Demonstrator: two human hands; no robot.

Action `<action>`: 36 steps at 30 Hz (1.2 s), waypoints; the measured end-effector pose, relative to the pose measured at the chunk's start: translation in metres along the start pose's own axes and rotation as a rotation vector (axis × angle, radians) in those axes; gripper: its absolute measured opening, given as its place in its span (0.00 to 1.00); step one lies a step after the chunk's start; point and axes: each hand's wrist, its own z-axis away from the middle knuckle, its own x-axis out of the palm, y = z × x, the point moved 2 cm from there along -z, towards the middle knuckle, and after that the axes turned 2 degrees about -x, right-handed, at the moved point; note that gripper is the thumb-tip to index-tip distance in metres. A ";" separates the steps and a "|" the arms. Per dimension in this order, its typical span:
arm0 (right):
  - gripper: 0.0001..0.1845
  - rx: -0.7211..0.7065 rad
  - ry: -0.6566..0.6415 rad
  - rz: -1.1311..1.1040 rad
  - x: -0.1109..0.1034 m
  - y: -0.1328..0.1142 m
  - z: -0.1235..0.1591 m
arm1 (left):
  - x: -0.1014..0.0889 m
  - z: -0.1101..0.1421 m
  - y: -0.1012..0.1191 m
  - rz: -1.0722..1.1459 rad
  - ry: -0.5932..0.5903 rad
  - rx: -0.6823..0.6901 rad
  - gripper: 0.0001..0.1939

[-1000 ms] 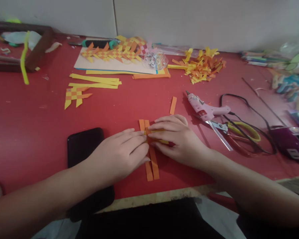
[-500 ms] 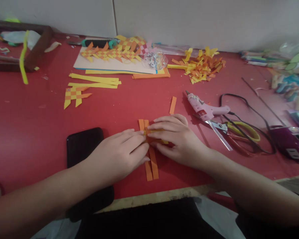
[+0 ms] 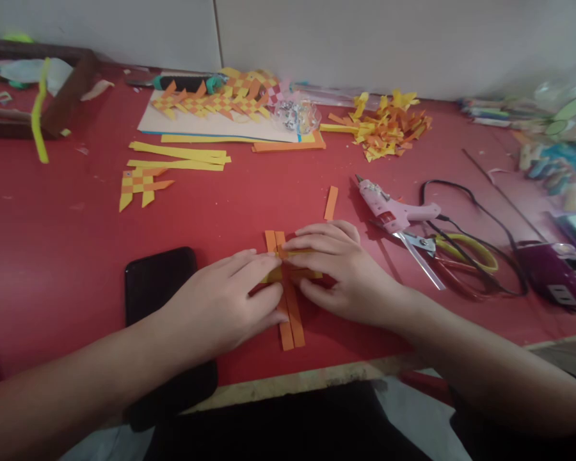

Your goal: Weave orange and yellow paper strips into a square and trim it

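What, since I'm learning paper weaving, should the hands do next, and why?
I'd probably press the crossing flat: the left hand and right hand both have fingers where the orange strips cross the yellow paper.

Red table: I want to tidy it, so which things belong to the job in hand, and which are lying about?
Seemingly in use:
orange strips, touched by left hand and right hand
yellow strips crossing them

Seemingly lying about:
flat black object
pink glue gun
woven paper fish
paper scraps
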 end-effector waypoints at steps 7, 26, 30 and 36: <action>0.12 0.010 0.002 0.001 -0.001 -0.001 0.000 | 0.001 0.002 -0.002 0.047 -0.036 0.015 0.20; 0.11 0.026 -0.016 0.007 -0.001 -0.001 -0.001 | 0.000 0.008 -0.005 0.104 -0.089 0.008 0.29; 0.12 0.024 -0.021 0.003 -0.001 -0.001 -0.001 | -0.002 0.007 -0.005 0.088 -0.088 0.020 0.29; 0.11 0.025 -0.019 0.010 -0.001 0.000 -0.001 | -0.002 0.005 -0.004 0.081 -0.072 0.042 0.26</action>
